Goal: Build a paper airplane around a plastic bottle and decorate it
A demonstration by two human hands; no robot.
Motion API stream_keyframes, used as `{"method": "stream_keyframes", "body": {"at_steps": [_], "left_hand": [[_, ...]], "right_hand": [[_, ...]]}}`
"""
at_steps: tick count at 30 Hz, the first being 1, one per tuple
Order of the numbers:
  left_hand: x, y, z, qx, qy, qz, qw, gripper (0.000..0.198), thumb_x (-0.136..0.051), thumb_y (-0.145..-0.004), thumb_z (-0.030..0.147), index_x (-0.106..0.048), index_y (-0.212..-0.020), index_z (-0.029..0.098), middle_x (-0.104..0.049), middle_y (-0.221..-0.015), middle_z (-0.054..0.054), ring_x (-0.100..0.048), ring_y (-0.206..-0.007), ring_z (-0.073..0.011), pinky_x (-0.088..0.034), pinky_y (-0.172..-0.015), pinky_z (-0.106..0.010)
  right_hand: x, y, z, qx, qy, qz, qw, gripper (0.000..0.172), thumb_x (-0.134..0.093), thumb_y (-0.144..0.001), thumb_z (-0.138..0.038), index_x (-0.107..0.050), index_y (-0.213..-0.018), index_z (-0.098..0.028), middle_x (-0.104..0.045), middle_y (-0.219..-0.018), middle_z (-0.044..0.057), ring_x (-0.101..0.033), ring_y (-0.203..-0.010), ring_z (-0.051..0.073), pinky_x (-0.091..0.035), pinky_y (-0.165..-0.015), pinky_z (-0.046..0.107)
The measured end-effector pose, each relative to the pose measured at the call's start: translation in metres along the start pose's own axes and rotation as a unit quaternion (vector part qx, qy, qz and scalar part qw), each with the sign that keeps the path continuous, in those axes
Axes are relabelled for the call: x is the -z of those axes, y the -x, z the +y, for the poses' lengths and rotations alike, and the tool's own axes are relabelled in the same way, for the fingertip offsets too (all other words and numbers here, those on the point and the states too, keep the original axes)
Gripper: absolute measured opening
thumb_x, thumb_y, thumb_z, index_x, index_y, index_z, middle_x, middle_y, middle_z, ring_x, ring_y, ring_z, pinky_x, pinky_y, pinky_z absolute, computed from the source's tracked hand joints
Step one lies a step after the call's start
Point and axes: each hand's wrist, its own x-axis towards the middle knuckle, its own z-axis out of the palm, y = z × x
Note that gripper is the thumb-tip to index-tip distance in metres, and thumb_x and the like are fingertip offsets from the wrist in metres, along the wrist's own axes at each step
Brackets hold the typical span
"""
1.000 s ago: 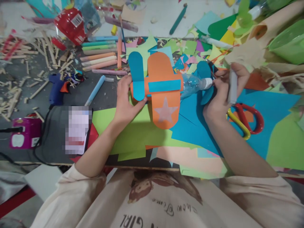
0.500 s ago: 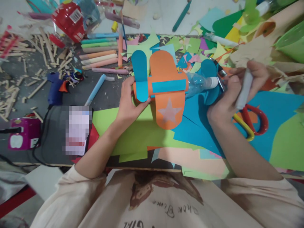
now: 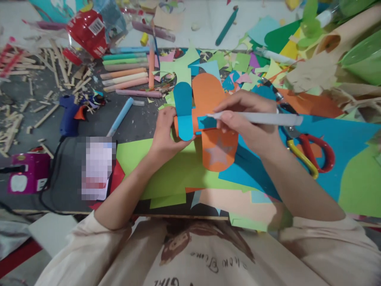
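A toy plane [image 3: 205,93] made of orange paper lies before me, with a blue propeller strip [image 3: 183,107] at its left end and a pale star [image 3: 219,153] on its lower wing. My left hand [image 3: 166,129] is closed around the propeller end and steadies it. In my right hand [image 3: 247,115] a white marker pen [image 3: 270,118] is pinched, its tip at the blue strip [image 3: 207,122] along the plane's body. The right hand covers the bottle part of the plane; some of the blue tail shows behind it.
Scissors [image 3: 317,153] with red and yellow handles lie right on blue paper [image 3: 351,139]. At left are a blue glue gun [image 3: 69,115], a phone [image 3: 98,169], a purple box [image 3: 29,172] and wooden sticks. Markers [image 3: 126,75] and paper scraps [image 3: 238,61] spread behind the plane.
My right hand has swung left from beside the tail to the body, bringing the marker pen's tip to the blue strip. The plane has shifted slightly right and nearer me, with my left hand on it.
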Motion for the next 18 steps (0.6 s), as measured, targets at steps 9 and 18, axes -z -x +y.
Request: {"method": "stream_keyframes", "body": {"at_steps": [9, 18], "left_hand": [[0.002, 0.000, -0.001, 0.001, -0.003, -0.005, 1.000, 0.055, -0.073, -0.075, 0.048, -0.048, -0.120, 0.028, -0.053, -0.114, -0.008, -0.053, -0.112, -0.0292, -0.047, -0.096, -0.047], [0.002, -0.001, 0.003, -0.001, -0.002, -0.006, 1.000, 0.053, -0.072, -0.076, 0.049, -0.048, -0.118, 0.028, -0.052, -0.113, -0.009, -0.053, -0.109, -0.0285, -0.048, -0.093, -0.046]], "right_hand": [[0.006, 0.001, 0.006, 0.022, 0.115, -0.027, 0.993, 0.009, -0.070, -0.079, -0.026, -0.066, -0.070, -0.024, -0.064, -0.064, -0.002, -0.054, -0.054, 0.012, -0.041, -0.046, 0.027], [0.003, 0.002, 0.011, 0.029, 0.116, -0.014, 0.993, 0.012, -0.072, -0.079, -0.031, -0.067, -0.069, -0.027, -0.065, -0.063, -0.001, -0.057, -0.055, 0.015, -0.043, -0.046, 0.030]]}}
